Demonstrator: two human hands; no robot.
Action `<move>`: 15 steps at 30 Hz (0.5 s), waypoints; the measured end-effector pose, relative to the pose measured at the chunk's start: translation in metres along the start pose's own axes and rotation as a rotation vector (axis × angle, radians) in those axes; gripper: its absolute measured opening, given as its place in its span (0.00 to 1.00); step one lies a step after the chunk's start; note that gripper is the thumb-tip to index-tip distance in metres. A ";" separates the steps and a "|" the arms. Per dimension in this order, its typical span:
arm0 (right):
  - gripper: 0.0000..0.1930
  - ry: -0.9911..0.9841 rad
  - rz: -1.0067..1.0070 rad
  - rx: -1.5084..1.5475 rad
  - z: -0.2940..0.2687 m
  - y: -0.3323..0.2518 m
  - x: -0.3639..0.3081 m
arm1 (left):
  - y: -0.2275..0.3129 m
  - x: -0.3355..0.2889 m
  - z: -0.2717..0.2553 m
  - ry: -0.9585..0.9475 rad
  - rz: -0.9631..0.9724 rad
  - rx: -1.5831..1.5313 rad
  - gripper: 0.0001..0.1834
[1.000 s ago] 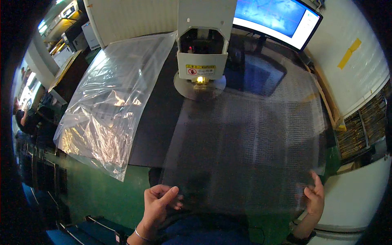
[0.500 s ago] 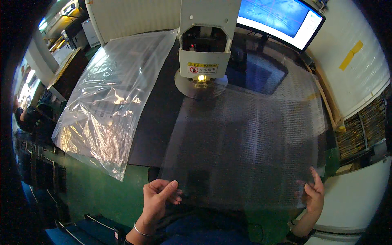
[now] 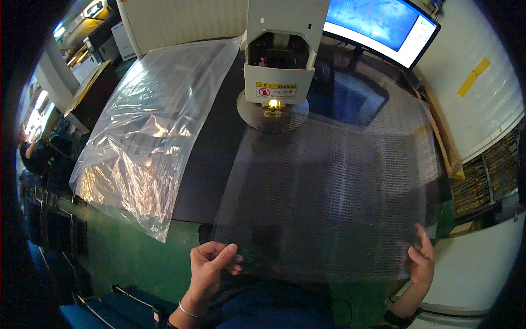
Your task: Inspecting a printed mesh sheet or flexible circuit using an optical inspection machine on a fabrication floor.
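A large see-through dark film sheet with a fine printed pattern lies across the black table and overhangs its near edge. My left hand pinches the sheet's near left corner between thumb and fingers. At the near right corner, my right hand grips the sheet's edge, with the index finger stretched along the side. The sheet's far left part reaches under the head of a white machine, where a small yellow light shines over a round plate.
Clear plastic bags lie on the table's left side. A lit monitor stands at the back right, with a wooden strip along the right edge. Green floor shows below, and a person is far left.
The view has shifted slightly, and the blue picture on the monitor has changed. Both hands keep their hold on the sheet, with little visible movement.
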State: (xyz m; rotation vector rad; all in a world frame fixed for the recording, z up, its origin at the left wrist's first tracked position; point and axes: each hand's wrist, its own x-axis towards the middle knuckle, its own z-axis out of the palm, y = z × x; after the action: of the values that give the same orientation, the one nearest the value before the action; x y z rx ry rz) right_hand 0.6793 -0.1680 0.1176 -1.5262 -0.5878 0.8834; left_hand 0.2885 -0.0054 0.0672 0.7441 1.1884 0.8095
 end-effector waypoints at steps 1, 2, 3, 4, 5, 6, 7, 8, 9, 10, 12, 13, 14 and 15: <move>0.36 0.002 0.010 0.007 0.000 0.000 0.000 | 0.000 0.000 0.000 -0.003 0.006 0.002 0.10; 0.36 0.003 0.019 0.014 0.001 -0.001 0.000 | 0.000 0.000 0.000 0.000 0.006 0.001 0.10; 0.36 0.005 0.029 0.021 0.001 -0.002 0.000 | 0.001 0.000 0.001 0.003 0.007 -0.001 0.10; 0.36 0.010 0.035 0.032 0.003 -0.003 -0.001 | 0.002 0.001 0.001 0.006 0.007 -0.002 0.10; 0.36 0.014 0.041 0.043 0.005 -0.004 -0.001 | 0.002 0.002 0.002 0.008 0.009 -0.006 0.10; 0.36 0.019 0.047 0.055 0.007 -0.005 -0.001 | 0.003 0.003 0.003 0.010 0.012 -0.010 0.09; 0.36 0.018 0.040 0.045 0.006 -0.005 0.000 | 0.004 0.003 0.003 0.012 0.013 -0.014 0.09; 0.36 0.018 0.032 0.035 0.006 -0.003 0.000 | 0.004 0.004 0.003 0.012 0.015 -0.017 0.09; 0.36 0.017 0.024 0.025 0.006 -0.003 0.001 | 0.005 0.004 0.003 0.012 0.016 -0.019 0.09; 0.36 0.011 0.035 0.023 0.007 -0.004 0.001 | 0.005 0.004 0.004 0.011 0.018 -0.021 0.09; 0.36 0.000 0.057 0.017 0.008 -0.007 0.002 | 0.006 0.005 0.004 0.008 0.018 -0.020 0.09; 0.37 0.000 0.051 0.021 0.008 -0.007 0.002 | 0.007 0.004 0.004 0.007 0.019 -0.020 0.09; 0.37 -0.001 0.046 0.025 0.008 -0.006 0.003 | 0.006 0.005 0.004 0.004 0.027 -0.018 0.09; 0.37 -0.001 0.040 0.029 0.009 -0.006 0.003 | 0.005 0.005 0.003 0.001 0.034 -0.017 0.09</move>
State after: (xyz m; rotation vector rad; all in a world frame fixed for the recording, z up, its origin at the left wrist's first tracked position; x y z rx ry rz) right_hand 0.6750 -0.1596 0.1225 -1.5159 -0.5450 0.9194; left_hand 0.2917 0.0014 0.0695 0.7520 1.1706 0.8475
